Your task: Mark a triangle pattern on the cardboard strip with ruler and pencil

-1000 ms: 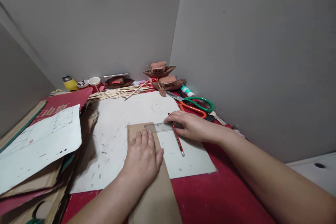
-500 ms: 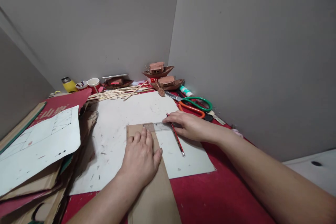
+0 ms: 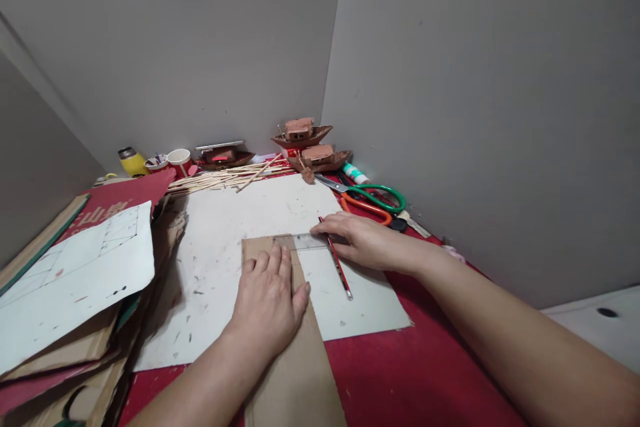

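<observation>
On the red table [image 3: 410, 373], bared at lower right, lie a sheet [image 3: 215, 227] mid-frame, cardboard [image 3: 297, 373] at bottom centre, scissors [image 3: 345, 188] right of centre and sticks [image 3: 223, 178] left of centre, 2 cups [image 3: 179, 163] farther left.

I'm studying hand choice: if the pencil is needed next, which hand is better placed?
Probably the right hand: the pencil lies right against it, beside the ruler. The left hand rests flat on the cardboard strip, farther from the pencil.
</observation>
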`<state>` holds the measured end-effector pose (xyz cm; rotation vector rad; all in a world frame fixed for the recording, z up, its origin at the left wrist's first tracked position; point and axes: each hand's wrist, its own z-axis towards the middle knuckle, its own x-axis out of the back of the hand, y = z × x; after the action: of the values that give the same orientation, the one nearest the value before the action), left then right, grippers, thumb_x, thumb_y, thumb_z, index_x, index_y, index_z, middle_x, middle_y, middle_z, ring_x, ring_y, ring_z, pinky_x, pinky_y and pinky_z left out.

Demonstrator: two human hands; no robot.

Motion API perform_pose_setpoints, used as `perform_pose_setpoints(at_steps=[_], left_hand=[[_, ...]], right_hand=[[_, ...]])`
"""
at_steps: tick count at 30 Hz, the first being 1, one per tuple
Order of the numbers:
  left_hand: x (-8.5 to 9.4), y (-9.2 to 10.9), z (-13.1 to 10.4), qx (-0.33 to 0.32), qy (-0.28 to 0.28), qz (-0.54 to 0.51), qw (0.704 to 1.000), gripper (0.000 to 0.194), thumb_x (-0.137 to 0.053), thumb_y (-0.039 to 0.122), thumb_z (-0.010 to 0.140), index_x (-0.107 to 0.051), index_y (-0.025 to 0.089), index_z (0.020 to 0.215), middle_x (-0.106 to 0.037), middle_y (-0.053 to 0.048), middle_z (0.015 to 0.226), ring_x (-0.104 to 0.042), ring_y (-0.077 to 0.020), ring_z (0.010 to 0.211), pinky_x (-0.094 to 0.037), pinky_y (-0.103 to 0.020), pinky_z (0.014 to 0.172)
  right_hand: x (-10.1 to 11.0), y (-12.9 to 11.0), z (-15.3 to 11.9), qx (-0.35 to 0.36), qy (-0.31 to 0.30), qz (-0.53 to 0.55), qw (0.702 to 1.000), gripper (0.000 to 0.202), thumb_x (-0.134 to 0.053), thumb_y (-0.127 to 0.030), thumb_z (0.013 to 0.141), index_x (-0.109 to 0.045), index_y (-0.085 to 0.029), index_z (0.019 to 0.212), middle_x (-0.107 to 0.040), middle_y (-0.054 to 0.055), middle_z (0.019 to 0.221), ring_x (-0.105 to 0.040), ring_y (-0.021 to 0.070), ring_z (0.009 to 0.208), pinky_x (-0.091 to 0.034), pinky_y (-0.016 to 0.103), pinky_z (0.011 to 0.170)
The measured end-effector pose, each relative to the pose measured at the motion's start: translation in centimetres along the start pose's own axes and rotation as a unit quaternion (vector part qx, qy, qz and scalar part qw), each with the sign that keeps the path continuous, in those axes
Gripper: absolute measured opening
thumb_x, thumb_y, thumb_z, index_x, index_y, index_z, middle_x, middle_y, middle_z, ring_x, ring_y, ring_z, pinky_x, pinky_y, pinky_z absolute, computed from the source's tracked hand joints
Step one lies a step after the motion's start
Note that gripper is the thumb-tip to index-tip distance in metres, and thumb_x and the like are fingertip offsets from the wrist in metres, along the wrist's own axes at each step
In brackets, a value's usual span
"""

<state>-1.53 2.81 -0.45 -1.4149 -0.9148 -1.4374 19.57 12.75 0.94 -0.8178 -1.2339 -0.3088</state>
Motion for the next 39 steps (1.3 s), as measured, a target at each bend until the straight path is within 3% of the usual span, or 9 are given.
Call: perform_pose_setpoints(at_steps=[19,39], left_hand=[[0.02,-0.09,0.27,-0.003,-0.009,-0.005,1.0,0.063,-0.036,0.047,0.099,-0.045,0.005,0.145,-0.05,-0.017,0.148,-0.052,-0.0359,0.122,-0.042,-0.05,0.099],[-0.05,-0.43,0.15,-0.004,0.022,-0.023,0.999,0.061,-0.04,0.048,0.097,-0.047,0.01,0.145,-0.053,-0.013,0.147,-0.051,-0.0351,0.118,-0.041,-0.051,0.098]], right_hand=[[-0.12,-0.01,-0.12,-0.006,0.011,0.001,1.0,0.037,-0.051,-0.008,0.085,-0.068,-0.015,0.117,-0.07,0.014,0.113,-0.062,0.027,0.107,-0.049,0.042,0.094],[-0.01,-0.01,-0.42,-0.016,0.005,-0.037,0.999,0.032,-0.05,-0.012,0.089,-0.069,-0.018,0.115,-0.069,0.013,0.114,-0.062,0.0264,0.109,-0.049,0.04,0.094]])
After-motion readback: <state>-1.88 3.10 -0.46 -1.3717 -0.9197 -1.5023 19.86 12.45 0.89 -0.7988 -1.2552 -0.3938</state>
